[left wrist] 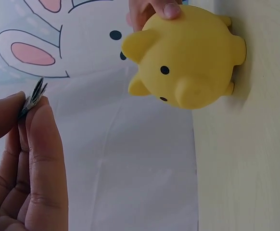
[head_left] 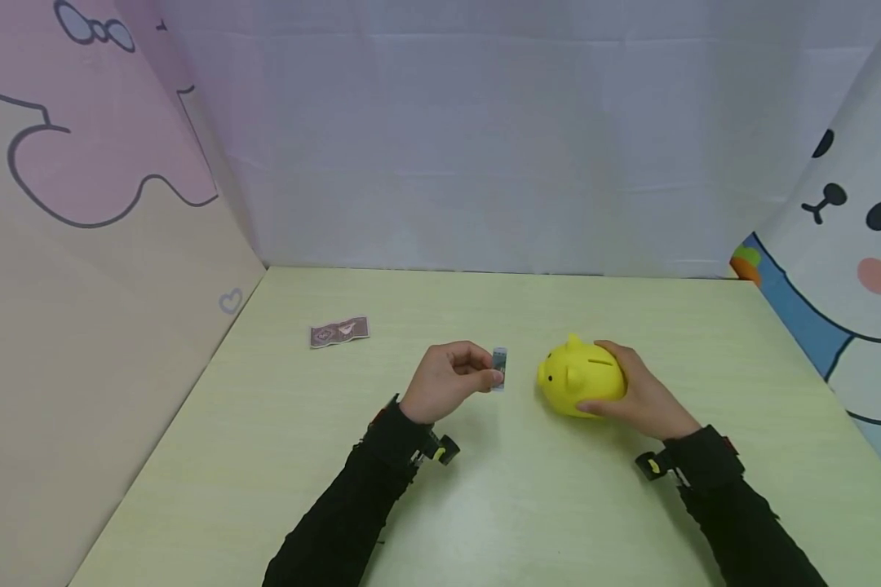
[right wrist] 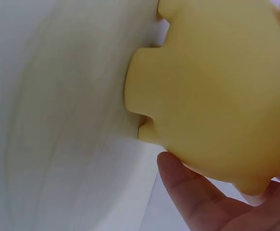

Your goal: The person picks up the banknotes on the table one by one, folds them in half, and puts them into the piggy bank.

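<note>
In the head view my left hand (head_left: 451, 379) pinches a small folded banknote (head_left: 499, 360) between thumb and fingers, above the table. The left wrist view shows the note (left wrist: 33, 98) edge-on, its folded layers slightly parted. To its right a yellow piggy bank (head_left: 576, 383) stands on its feet, snout toward the left hand and a dark slot on its back. My right hand (head_left: 642, 399) grips the piggy bank from the right, thumb on the near side and fingers on the far side. In the right wrist view its feet meet the tabletop.
A second banknote (head_left: 339, 332), reddish-brown and creased, lies at the table's back left. The pale wooden table (head_left: 484, 505) ends at a white cloth (head_left: 484, 147) behind. Cartoon-printed panels (head_left: 95, 326) flank it left and right.
</note>
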`<act>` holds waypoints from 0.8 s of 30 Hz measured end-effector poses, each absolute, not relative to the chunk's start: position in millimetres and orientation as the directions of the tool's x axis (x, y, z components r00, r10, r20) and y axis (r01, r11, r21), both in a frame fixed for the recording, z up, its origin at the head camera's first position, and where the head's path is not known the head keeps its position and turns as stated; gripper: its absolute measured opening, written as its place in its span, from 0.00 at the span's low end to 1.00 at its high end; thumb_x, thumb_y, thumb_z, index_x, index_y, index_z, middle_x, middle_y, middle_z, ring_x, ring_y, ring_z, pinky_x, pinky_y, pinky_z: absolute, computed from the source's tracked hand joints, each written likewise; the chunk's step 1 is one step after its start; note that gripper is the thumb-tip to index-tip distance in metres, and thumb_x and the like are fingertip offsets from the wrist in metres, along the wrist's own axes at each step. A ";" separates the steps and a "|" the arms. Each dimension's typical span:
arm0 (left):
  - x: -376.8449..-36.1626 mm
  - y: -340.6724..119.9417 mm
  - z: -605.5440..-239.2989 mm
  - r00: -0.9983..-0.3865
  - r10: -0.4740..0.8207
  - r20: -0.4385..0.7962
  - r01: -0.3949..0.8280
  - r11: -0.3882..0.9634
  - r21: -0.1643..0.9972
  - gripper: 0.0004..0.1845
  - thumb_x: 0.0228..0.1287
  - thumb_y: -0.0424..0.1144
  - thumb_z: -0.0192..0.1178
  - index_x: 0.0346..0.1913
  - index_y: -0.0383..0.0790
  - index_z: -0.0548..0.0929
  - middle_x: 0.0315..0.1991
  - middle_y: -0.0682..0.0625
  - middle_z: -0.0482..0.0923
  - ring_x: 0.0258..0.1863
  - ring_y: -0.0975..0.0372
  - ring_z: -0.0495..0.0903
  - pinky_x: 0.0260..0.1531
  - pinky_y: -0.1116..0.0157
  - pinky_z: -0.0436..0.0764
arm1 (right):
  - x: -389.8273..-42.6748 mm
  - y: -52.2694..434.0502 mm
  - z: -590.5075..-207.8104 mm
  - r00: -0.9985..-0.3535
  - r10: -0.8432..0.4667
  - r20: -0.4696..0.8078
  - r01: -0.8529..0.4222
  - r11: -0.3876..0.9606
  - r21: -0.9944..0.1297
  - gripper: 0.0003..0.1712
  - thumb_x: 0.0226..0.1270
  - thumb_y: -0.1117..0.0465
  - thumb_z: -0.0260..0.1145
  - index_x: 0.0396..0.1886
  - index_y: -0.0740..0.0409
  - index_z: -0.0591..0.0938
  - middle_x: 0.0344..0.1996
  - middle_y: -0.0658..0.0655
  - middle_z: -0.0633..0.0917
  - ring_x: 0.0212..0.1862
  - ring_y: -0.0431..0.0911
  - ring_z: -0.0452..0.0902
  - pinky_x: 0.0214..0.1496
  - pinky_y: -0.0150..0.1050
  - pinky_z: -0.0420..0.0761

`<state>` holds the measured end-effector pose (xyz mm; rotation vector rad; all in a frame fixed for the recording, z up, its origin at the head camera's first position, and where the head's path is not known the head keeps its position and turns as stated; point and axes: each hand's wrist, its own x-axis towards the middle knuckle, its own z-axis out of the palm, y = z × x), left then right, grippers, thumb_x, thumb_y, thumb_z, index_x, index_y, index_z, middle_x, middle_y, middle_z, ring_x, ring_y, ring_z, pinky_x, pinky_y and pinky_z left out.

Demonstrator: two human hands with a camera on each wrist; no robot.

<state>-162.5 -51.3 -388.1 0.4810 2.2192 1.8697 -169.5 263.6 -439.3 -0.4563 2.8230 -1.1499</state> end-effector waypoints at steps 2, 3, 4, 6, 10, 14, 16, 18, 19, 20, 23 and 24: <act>-163.1 -51.5 -389.1 -0.927 0.371 0.058 0.119 0.144 0.982 0.07 0.62 0.32 0.65 0.40 0.32 0.83 0.38 0.36 0.85 0.31 0.62 0.84 0.38 0.65 0.83 | -170.3 259.7 -440.6 -0.953 -0.297 0.061 -0.255 0.675 -0.692 0.55 0.54 0.46 0.77 0.74 0.55 0.56 0.65 0.66 0.64 0.54 0.57 0.69 0.53 0.51 0.75; -163.2 -51.5 -389.4 -0.927 0.370 0.060 0.120 0.143 0.982 0.06 0.62 0.32 0.65 0.40 0.32 0.83 0.38 0.36 0.85 0.31 0.62 0.84 0.38 0.64 0.83 | -170.7 257.7 -441.2 -0.952 -0.300 0.062 -0.257 0.672 -0.694 0.55 0.53 0.46 0.77 0.73 0.55 0.56 0.65 0.66 0.64 0.54 0.57 0.69 0.53 0.51 0.75; -163.3 -51.4 -389.6 -0.927 0.370 0.062 0.122 0.142 0.982 0.06 0.62 0.32 0.65 0.40 0.32 0.83 0.38 0.36 0.85 0.32 0.61 0.84 0.39 0.64 0.83 | -171.1 255.5 -441.8 -0.951 -0.302 0.065 -0.260 0.671 -0.694 0.55 0.53 0.46 0.77 0.73 0.55 0.56 0.65 0.66 0.64 0.54 0.57 0.69 0.53 0.52 0.75; -163.1 -51.4 -389.7 -0.927 0.370 0.065 0.125 0.141 0.982 0.06 0.62 0.31 0.65 0.40 0.32 0.83 0.38 0.36 0.85 0.32 0.60 0.85 0.40 0.61 0.84 | -171.6 250.7 -442.6 -0.949 -0.306 0.069 -0.266 0.667 -0.696 0.56 0.52 0.46 0.78 0.73 0.56 0.56 0.65 0.66 0.64 0.54 0.57 0.69 0.53 0.52 0.75; -162.1 -51.3 -388.7 -0.928 0.368 0.066 0.126 0.141 0.982 0.06 0.62 0.31 0.65 0.40 0.32 0.83 0.38 0.36 0.84 0.33 0.58 0.85 0.40 0.61 0.84 | -171.9 240.0 -443.3 -0.947 -0.316 0.065 -0.270 0.666 -0.696 0.56 0.51 0.44 0.78 0.72 0.55 0.57 0.65 0.65 0.65 0.53 0.56 0.70 0.54 0.53 0.76; -161.0 -51.5 -387.5 -0.929 0.364 0.063 0.124 0.146 0.982 0.07 0.62 0.32 0.65 0.41 0.32 0.83 0.38 0.36 0.84 0.32 0.61 0.84 0.38 0.65 0.83 | -171.6 228.4 -443.2 -0.941 -0.332 0.067 -0.282 0.656 -0.701 0.56 0.50 0.44 0.78 0.72 0.54 0.57 0.64 0.64 0.66 0.52 0.55 0.70 0.53 0.52 0.76; -160.5 -51.6 -386.7 -0.930 0.363 0.063 0.124 0.147 0.981 0.07 0.62 0.32 0.65 0.41 0.31 0.83 0.38 0.36 0.84 0.32 0.62 0.84 0.38 0.66 0.83 | -171.5 222.8 -443.1 -0.938 -0.340 0.073 -0.289 0.647 -0.705 0.56 0.49 0.44 0.79 0.72 0.54 0.58 0.64 0.63 0.66 0.52 0.55 0.71 0.53 0.51 0.76; -160.1 -51.7 -385.8 -0.930 0.361 0.063 0.123 0.145 0.982 0.07 0.62 0.31 0.65 0.41 0.31 0.83 0.38 0.36 0.84 0.32 0.61 0.84 0.38 0.67 0.83 | -171.5 217.5 -443.5 -0.935 -0.347 0.076 -0.295 0.639 -0.710 0.56 0.49 0.44 0.79 0.71 0.54 0.58 0.63 0.63 0.66 0.51 0.54 0.71 0.52 0.50 0.77; -159.9 -51.7 -385.3 -0.931 0.360 0.065 0.124 0.145 0.982 0.07 0.62 0.31 0.65 0.41 0.31 0.83 0.38 0.35 0.83 0.32 0.61 0.84 0.38 0.67 0.83 | -171.3 214.8 -443.6 -0.932 -0.353 0.079 -0.301 0.636 -0.711 0.55 0.50 0.44 0.79 0.71 0.54 0.58 0.63 0.63 0.67 0.50 0.54 0.71 0.51 0.49 0.77; -159.8 -51.7 -384.9 -0.931 0.359 0.066 0.125 0.144 0.982 0.07 0.62 0.31 0.65 0.41 0.31 0.83 0.38 0.35 0.83 0.32 0.60 0.84 0.39 0.67 0.83 | -171.3 212.2 -443.8 -0.930 -0.357 0.084 -0.306 0.630 -0.714 0.55 0.50 0.45 0.79 0.71 0.54 0.58 0.62 0.62 0.67 0.50 0.54 0.71 0.51 0.48 0.77; -159.7 -51.7 -384.3 -0.932 0.355 0.072 0.131 0.144 0.981 0.07 0.62 0.31 0.65 0.41 0.31 0.83 0.37 0.36 0.83 0.32 0.58 0.84 0.40 0.63 0.85 | -171.3 204.2 -443.9 -0.921 -0.375 0.103 -0.330 0.612 -0.719 0.54 0.49 0.46 0.79 0.70 0.55 0.59 0.62 0.62 0.67 0.49 0.53 0.71 0.50 0.48 0.77; -159.9 -51.6 -384.2 -0.933 0.353 0.075 0.135 0.147 0.980 0.07 0.62 0.31 0.65 0.41 0.31 0.83 0.37 0.37 0.83 0.32 0.59 0.84 0.40 0.62 0.85 | -171.2 201.4 -443.7 -0.918 -0.380 0.109 -0.337 0.607 -0.720 0.54 0.49 0.46 0.80 0.70 0.55 0.59 0.61 0.62 0.67 0.49 0.53 0.71 0.50 0.47 0.77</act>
